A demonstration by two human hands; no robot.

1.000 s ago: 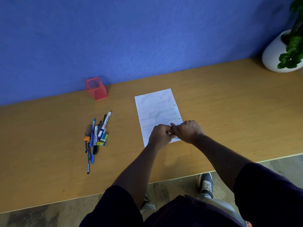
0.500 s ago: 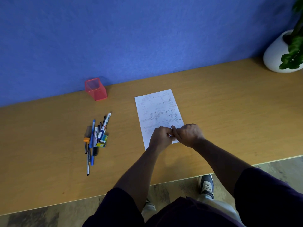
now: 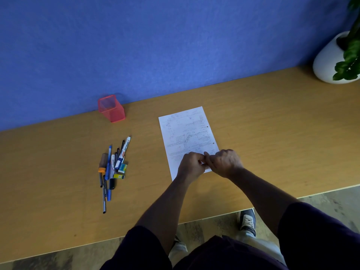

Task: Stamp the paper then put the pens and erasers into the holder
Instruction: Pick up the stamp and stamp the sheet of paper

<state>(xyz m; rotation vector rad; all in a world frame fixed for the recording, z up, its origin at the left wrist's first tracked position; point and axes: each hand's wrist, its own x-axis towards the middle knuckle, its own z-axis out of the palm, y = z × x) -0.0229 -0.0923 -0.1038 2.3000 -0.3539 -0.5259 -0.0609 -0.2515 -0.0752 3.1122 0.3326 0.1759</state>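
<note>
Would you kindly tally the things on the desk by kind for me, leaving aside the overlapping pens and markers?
Red mesh holder: 1
Printed sheet of paper: 1
Erasers: 2, one teal and one yellow
White plant pot: 1
Total: 5

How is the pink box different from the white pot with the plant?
The pink holder is square-sided with see-through mesh walls; the white pot is round and solid.
The holder looks empty inside, while the pot has a green plant growing from it.
The holder stands toward the left of the desk, near the pens; the pot sits at the far right.
Both stand upright on the desk by the blue wall.
</note>
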